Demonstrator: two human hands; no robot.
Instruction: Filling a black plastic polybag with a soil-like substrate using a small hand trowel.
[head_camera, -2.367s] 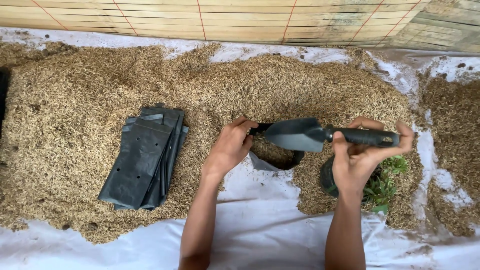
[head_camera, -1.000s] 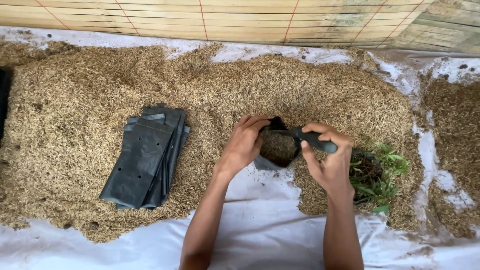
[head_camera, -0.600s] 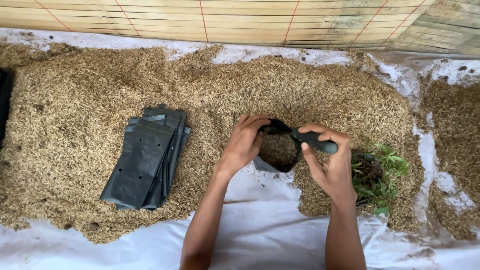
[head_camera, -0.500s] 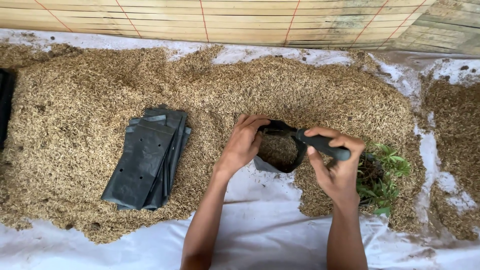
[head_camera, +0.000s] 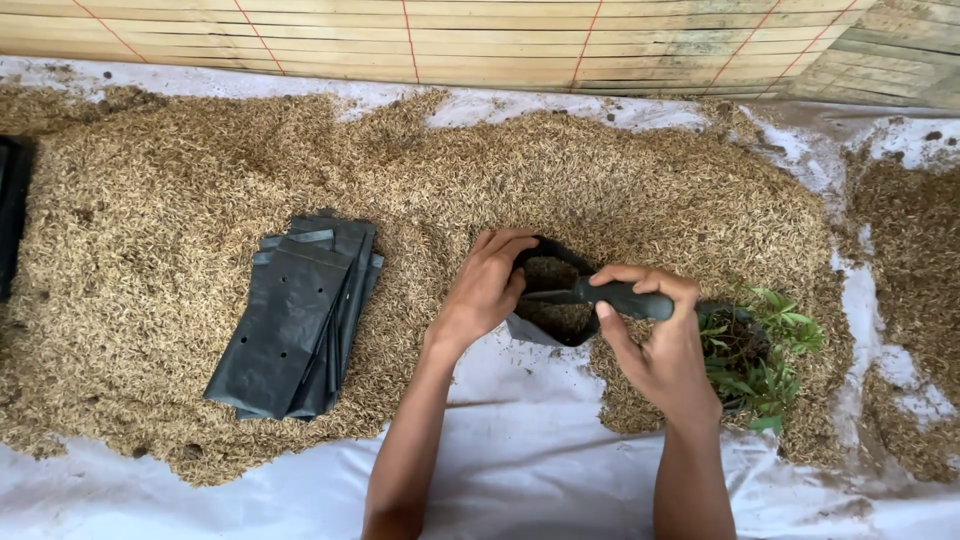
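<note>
You're pinching the bag rim open with your left hand amid the husk while your right hand, gripping the trowel, is tipping inside—keep the mouth wide and upright.

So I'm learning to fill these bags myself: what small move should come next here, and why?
Probably tip the trowel so its load drops into the open black bag. The right hand holds the handle with the blade inside the bag's mouth, the left hand grips the rim open, and the husk inside sits below the rim.
</note>
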